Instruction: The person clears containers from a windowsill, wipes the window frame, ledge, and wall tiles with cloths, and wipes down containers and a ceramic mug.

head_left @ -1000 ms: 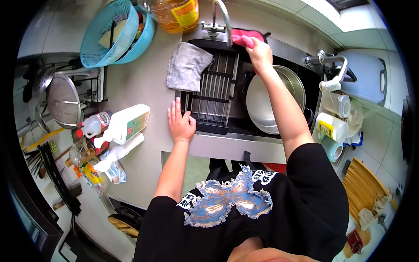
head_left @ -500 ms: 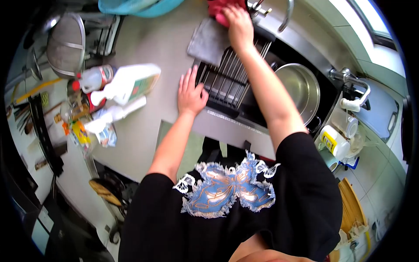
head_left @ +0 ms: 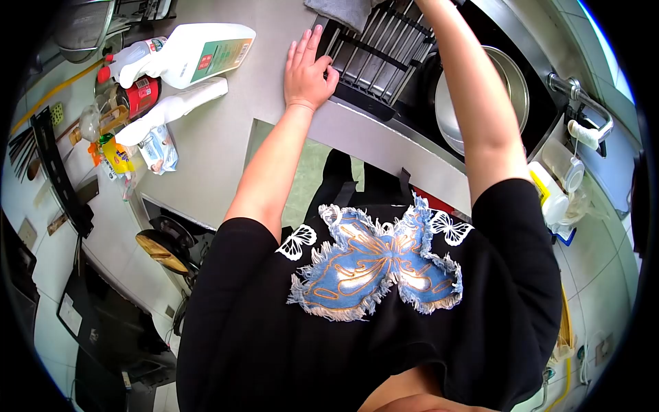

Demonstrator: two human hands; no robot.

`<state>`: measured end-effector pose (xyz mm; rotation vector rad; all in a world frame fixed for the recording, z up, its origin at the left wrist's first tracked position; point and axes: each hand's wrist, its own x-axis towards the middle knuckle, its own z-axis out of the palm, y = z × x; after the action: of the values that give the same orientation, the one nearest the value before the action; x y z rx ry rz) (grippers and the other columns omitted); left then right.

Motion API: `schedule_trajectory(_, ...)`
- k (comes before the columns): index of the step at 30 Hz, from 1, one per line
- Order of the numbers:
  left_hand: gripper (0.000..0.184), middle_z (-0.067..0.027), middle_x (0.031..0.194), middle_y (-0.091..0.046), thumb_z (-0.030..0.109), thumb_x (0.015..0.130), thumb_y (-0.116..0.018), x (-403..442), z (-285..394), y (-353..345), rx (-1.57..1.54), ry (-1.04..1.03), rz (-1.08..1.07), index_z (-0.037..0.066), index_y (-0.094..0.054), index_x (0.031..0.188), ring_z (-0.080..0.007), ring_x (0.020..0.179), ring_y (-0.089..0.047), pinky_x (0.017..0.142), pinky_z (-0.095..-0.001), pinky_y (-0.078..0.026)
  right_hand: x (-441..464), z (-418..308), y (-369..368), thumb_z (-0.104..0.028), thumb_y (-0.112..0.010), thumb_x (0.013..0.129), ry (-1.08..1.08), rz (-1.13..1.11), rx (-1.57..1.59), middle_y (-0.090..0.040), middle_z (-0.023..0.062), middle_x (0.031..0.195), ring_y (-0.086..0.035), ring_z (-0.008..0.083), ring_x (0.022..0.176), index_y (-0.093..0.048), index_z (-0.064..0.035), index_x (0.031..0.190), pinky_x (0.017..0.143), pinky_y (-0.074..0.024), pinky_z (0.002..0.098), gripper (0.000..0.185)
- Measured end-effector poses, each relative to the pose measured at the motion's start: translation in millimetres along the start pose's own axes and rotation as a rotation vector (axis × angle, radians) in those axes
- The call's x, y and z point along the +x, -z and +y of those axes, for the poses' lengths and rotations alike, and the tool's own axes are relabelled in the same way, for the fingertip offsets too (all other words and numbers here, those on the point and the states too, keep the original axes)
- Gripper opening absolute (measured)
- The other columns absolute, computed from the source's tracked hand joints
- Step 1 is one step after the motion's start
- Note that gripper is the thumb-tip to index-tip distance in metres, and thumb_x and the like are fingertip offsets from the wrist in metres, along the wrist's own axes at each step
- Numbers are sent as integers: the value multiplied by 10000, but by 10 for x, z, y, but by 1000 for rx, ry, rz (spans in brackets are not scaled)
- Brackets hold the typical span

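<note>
My left hand (head_left: 309, 72) lies on the steel counter beside the sink's near-left corner, fingers stretched out, holding nothing. Close to it is a black-and-steel drying rack (head_left: 379, 51), set across the left part of the dark sink. A grey cloth (head_left: 343, 10) lies at the rack's far-left corner, partly cut off by the top edge. My right forearm reaches over the sink and leaves the view at the top, so the hand and anything in it are hidden. Beneath that arm sits a steel pot (head_left: 453, 113), partly covered by it.
On the counter to the left lie a large white jug (head_left: 206, 55), a white spray bottle (head_left: 171, 106) and a pack of wipes (head_left: 159, 150). Right of the sink are a wall tap (head_left: 583, 103) and a white tub (head_left: 549, 192). Pans (head_left: 165, 250) sit low on the left.
The view has tilted toward my body, so the counter's far side and the red cloth under my right hand have left the frame. My left hand still rests by the sink.
</note>
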<state>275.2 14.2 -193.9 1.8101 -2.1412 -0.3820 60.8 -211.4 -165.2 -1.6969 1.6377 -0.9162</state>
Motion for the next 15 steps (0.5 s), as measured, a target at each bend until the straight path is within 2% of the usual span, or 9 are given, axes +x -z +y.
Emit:
schedule_trajectory(2, 97, -50, 1596, -447, 172, 804, -648, -47, 25, 12, 4, -6, 2, 119, -729, 806, -287, 1451, -431, 1218, -492, -305, -376, -65, 121, 5, -545, 917, 133, 186, 144, -755, 121, 1124, -695, 250, 1083, -673, -68, 1308, 970, -511, 363, 419)
schedule_trajectory(5, 224, -51, 1586, -460, 155, 819, -627, -29, 22, 5, 12, 1, -11, 137, -747, 1007, -289, 1446, -438, 1220, -494, -303, -1100, -671, 622, 19, -562, 903, -326, 155, 539, -724, 126, 1096, -646, 161, 1047, -638, 5, 1327, 936, -505, 308, 431)
schedule_trajectory(6, 333, -52, 1582, -464, 141, 824, -612, -35, 7, -16, 20, 2, 9, 153, -706, 1143, -295, 1446, -439, 1220, -494, -301, -1371, -619, 563, -1, -567, 865, -188, 263, 683, -676, 165, 1237, -631, 226, 1114, -588, 45, 1355, 979, -483, 349, 492)
schedule_trajectory(7, 459, -54, 1578, -468, 126, 828, -598, -27, -2, -27, 28, 1, 31, 168, -666, 1280, -301, 1446, -439, 1221, -494, -299, -1661, -623, 643, 62, -637, 814, -287, 186, 426, -721, 117, 1204, -689, 257, 1103, -677, -71, 1310, 905, -543, 346, 515)
schedule_trajectory(8, 571, -57, 1592, -453, 138, 883, -575, -31, -6, -21, 22, -5, 17, 189, -543, 1450, -297, 1465, -421, 1227, -487, -291, -1900, -585, 514, 29, -658, 830, -101, 162, 358, -722, 112, 1200, -684, 260, 1126, -679, -83, 1311, 962, -527, 353, 494)
schedule_trajectory(9, 571, -57, 1592, -453, 138, 883, -575, -47, -27, -37, 13, -22, 14, 189, -543, 1450, -297, 1465, -421, 1227, -487, -291, -2139, -545, 385, -3, -678, 846, 85, 146, 297, -723, 107, 1197, -679, 263, 1149, -681, -94, 1312, 1018, -511, 361, 474)
schedule_trajectory(10, 581, -49, 1598, -445, 133, 891, -573, -54, -61, -70, 9, -30, 40, 195, -524, 1466, -280, 1469, -420, 1231, -481, -292, -2352, -611, 287, 16, -674, 769, 184, 17, 241, -687, 126, 1226, -601, 338, 1246, -671, -106, 1286, 1102, -435, 479, 531)
schedule_trajectory(12, 545, -49, 1605, -437, 182, 932, -572, -60, -165, -126, -12, -65, 60, 206, -527, 1474, -274, 1467, -430, 1231, -476, -300, -2861, -507, -85, -125, -644, 842, 253, -333, -173, -525, 126, 1488, -399, 401, 1451, -585, -158, 1410, 1207, -246, 610, 571)
schedule_trajectory(15, 438, -52, 1598, -448, 125, 853, -673, -15, -541, -184, 102, -72, 32, 204, -685, 1284, -294, 1456, -436, 1213, -487, -327, -3133, -355, -523, -171, -512, 934, 324, -373, -336, -420, 106, 1600, -315, 379, 1518, -550, -192, 1464, 1254, -185, 548, 531)
